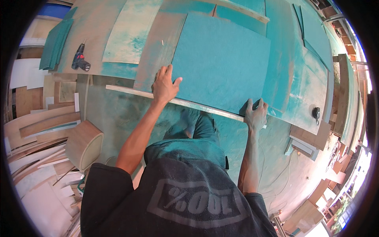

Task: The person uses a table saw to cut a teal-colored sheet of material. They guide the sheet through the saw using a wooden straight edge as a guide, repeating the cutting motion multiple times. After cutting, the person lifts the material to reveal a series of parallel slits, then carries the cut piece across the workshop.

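Observation:
A square teal-blue panel [225, 59] lies flat on the dusty work table in front of me. My left hand [165, 87] is at its near left corner, fingers stretched along the left edge and thumb spread over the surface. At the near right corner, my right hand [256, 113] has its fingers bent over the panel's edge; the underside of its grip is hidden. A long thin wooden strip [205, 108] runs along the panel's near edge, passing by both hands and sticking out to the left.
On the table are a cordless drill [80, 59], a stack of green sheets [56, 44], a pale board [132, 33], a wooden batten [244, 11] and a tape measure [316, 113]. Wood offcuts [43, 158] crowd the left floor, beside a curved wooden piece [83, 145]. A cable [282, 181] lies at right.

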Available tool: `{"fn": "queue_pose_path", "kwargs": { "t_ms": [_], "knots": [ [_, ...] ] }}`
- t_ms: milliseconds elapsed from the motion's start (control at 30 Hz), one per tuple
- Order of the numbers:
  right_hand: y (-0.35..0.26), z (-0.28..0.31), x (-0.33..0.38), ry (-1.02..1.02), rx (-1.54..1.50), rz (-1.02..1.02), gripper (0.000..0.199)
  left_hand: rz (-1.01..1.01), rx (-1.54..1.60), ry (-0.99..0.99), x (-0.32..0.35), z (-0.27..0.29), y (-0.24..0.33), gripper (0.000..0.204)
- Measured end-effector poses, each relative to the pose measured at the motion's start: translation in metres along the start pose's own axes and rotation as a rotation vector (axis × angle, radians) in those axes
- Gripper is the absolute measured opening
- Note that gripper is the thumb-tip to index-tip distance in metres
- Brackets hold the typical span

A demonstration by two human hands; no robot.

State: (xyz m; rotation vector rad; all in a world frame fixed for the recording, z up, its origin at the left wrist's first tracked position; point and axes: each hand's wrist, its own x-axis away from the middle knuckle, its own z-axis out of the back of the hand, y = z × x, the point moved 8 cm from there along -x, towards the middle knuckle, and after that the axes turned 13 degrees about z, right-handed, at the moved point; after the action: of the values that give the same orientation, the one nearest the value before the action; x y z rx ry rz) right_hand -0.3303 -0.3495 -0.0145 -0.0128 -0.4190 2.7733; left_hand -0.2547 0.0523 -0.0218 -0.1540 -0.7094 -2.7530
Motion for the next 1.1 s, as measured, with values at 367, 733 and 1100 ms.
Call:
{"fn": "queue_pose_path", "kwargs": {
  "t_ms": [367,733,1100],
  "knots": [
    [-0.001,0.002,0.000,-0.008,0.026,-0.023,0.067,0.030,0.029,-0.003,-0.002,0.000,-0.001,0.064],
    [-0.004,0.006,-0.001,0.012,-0.024,-0.050,0.068,0.029,-0.001,0.025,-0.001,0.002,0.003,0.064],
    [0.004,0.008,-0.001,0.059,-0.038,-0.130,0.063,0.045,0.059,0.040,0.000,0.004,0.002,0.057]
  ]
}}
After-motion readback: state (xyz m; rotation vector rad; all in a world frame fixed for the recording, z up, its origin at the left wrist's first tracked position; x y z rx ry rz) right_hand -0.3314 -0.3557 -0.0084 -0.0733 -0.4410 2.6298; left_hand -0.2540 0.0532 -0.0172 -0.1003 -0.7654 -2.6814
